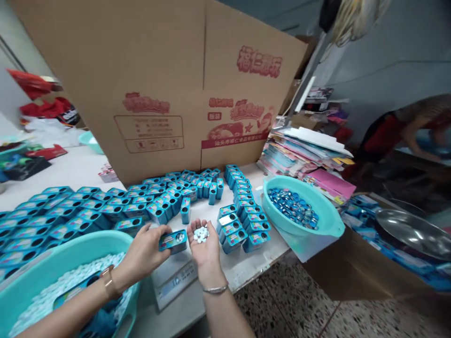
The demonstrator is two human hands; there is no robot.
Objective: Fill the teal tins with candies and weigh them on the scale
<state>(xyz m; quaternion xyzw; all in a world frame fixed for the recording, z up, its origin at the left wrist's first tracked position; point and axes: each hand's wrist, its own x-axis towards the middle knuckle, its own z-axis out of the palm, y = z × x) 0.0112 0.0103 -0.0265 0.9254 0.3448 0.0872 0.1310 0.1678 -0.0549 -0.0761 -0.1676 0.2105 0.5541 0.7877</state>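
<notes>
My left hand (pixel 146 251) grips a small blue tin (pixel 173 241) on its side, just above the white table (pixel 81 166). Beside it, my right hand (pixel 204 246) is turned palm up and cupped, with a little heap of white tablets (pixel 201 234) lying in the palm. The tin nearly touches the right palm. Under my left forearm stands a teal basin (pixel 49 263) filled with white tablets. Many matching blue tins (pixel 88 211) lie in rows over the table ahead of both hands.
A big cardboard box flap (pixel 169 84) stands upright behind the tins. A teal bowl (pixel 331 225) of blue caps sits at the right table edge, with stacked printed cards (pixel 306 150) behind it. A small scale (pixel 174 281) lies under my hands. Another person (pixel 405 126) bends at far right.
</notes>
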